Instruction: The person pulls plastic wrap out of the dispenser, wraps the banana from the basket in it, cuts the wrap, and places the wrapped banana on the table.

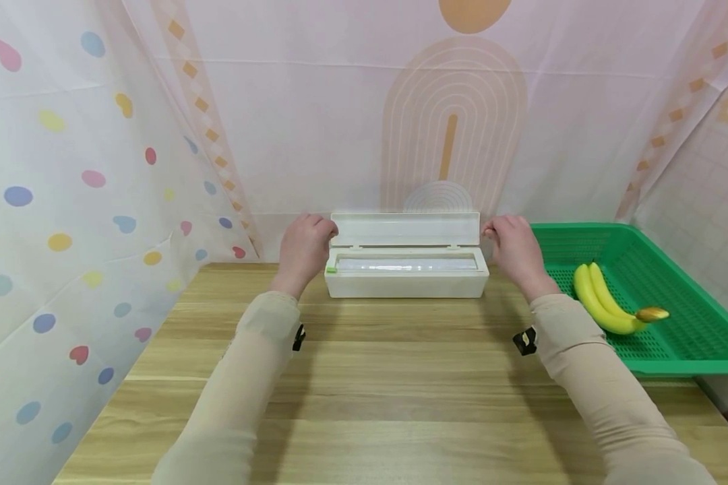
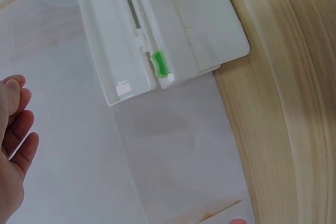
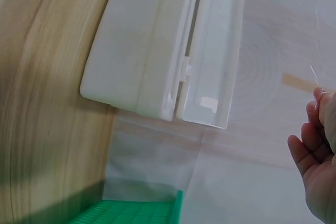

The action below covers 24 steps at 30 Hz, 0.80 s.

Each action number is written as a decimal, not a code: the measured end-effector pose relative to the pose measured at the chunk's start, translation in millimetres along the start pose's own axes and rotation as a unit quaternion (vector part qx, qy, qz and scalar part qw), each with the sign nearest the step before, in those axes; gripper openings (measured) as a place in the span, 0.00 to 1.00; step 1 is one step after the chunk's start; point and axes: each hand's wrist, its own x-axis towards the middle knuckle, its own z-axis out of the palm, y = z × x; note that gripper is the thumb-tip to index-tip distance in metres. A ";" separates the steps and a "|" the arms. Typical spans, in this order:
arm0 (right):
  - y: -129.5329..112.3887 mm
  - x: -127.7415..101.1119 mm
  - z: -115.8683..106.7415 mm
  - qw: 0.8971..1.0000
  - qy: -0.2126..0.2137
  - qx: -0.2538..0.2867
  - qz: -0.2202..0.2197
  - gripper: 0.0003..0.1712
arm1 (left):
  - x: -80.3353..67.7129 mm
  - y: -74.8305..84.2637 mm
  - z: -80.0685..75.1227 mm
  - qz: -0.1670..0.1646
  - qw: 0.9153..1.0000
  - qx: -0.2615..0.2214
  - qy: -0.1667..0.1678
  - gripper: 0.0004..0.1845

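"What does your head view give you?"

"On my feed, the white box (image 1: 406, 285) stands on the table (image 1: 388, 404), lid (image 1: 405, 229) tipped back, a roll (image 1: 406, 265) visible inside. The left hand (image 1: 305, 250) and right hand (image 1: 516, 252) are raised, one beside each end of the lid. The bananas (image 1: 607, 303) lie in the green basket (image 1: 691, 367), with no film on them that I can see."

"So how far along?"

"Box opened, film in hand, I'd judge. Cutting looks still to do, though I can't make out the film's lower edge."

"Left wrist view?"

"Thumb and forefinger meet in a pinch, the other fingers loosely curled. Film barely shows there; I judge they hold one corner. The green slider (image 2: 160, 64) sits at the box's left end."

"And the right wrist view?"

"Clearer for me: thumb and forefinger pinch clear film (image 3: 314, 73), glints rising from the fingertips. The other fingers curl, apart from the box."
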 end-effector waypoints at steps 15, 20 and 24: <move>-2.1 2.6 -11.3 1.000 0.015 0.002 -0.012 0.04 | 4.4 2.0 -11.5 0.033 0.999 -0.009 0.032 0.04; -5.1 2.8 -16.1 1.000 0.015 0.003 -0.017 0.05 | 5.4 2.2 -15.9 0.037 0.998 -0.018 0.040 0.04; -5.5 3.2 -18.8 0.999 0.022 0.002 -0.028 0.04 | 5.9 2.5 -19.1 0.050 0.997 -0.018 0.050 0.03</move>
